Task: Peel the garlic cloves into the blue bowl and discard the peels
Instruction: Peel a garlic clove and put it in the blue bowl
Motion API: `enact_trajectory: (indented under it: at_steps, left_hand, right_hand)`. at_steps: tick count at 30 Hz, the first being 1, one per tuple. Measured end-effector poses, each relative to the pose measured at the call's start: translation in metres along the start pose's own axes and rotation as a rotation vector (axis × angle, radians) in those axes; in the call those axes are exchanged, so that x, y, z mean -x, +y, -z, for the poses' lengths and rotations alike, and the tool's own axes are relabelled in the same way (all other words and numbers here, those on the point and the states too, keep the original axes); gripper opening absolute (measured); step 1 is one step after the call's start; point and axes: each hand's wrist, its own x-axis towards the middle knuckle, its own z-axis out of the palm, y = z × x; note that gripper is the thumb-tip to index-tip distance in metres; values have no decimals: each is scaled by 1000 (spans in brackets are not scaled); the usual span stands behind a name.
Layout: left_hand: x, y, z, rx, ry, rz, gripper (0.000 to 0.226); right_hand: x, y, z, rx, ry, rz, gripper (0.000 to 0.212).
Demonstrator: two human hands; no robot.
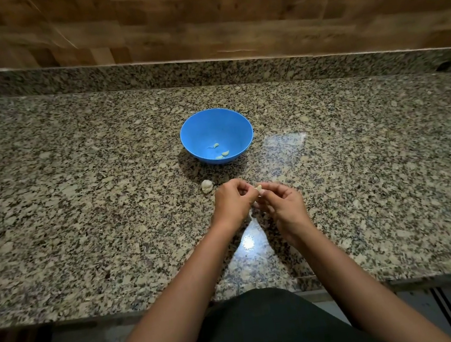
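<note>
Pale garlic clove (259, 188) pinched between both hands' curled fingers (244, 187).

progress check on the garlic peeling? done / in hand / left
Done: about three peeled cloves lie in the blue bowl. In hand: left hand and right hand pinch one clove between them over the counter; how much skin is off is too small to tell. Left: the garlic piece beside the left hand is untouched, and discarding peels is not yet done.
</note>
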Motion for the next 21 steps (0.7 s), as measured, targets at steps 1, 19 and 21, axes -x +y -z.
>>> enact_trajectory:
  at_steps: [1, 19, 21]
  left_hand:
    - [0, 0, 0, -11, -2, -3, 8]
    - [0, -8, 4, -114, -29, -15, 13]
    - [-2, -12, 6, -93, -10, 4, 9]
  right_hand:
    - [1, -1, 0, -41, 13, -15, 10]
    - [-1, -12, 2, -208, -107, -158, 14]
    - [-2, -12, 3, -197, -124, -150, 15]
